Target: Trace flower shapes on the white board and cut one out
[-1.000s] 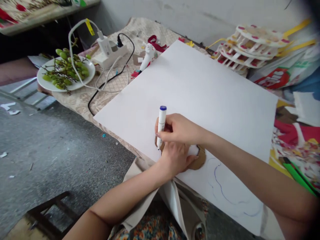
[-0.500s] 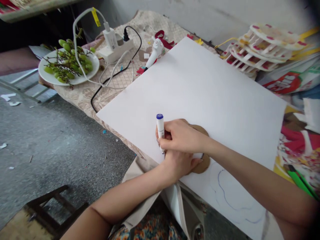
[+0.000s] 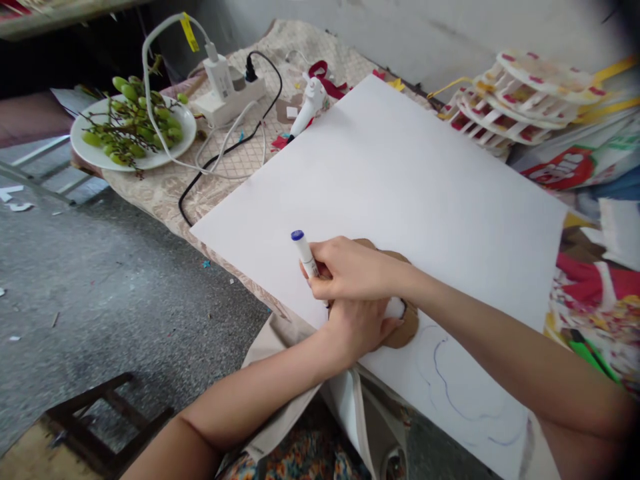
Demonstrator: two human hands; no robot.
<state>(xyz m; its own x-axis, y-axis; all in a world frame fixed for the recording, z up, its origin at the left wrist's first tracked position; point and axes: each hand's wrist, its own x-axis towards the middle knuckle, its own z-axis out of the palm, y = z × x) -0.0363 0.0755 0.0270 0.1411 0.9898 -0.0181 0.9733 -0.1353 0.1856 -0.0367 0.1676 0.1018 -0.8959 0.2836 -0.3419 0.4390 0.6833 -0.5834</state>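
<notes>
A large white sheet of paper [image 3: 400, 180] lies across the table. My right hand [image 3: 350, 270] is closed around a white marker with a blue cap [image 3: 304, 252], tip down at the sheet's near edge. Beneath it my left hand [image 3: 357, 327] presses flat on a brown cardboard cut-out [image 3: 405, 327], fingers spread over it. A faint blue wavy outline [image 3: 450, 393] is drawn on the paper to the right of the cut-out.
A plate of green grapes [image 3: 130, 130] sits at the far left, beside a white power strip with chargers [image 3: 227, 90] and a white glue gun [image 3: 310, 103]. Stacked red-and-white paper pieces [image 3: 520, 93] lie at the back right. Colourful scraps [image 3: 595, 293] cover the right side.
The marker has tilted leftward at its top and my right hand has shifted slightly along the cut-out's edge. My left hand stays on the cardboard.
</notes>
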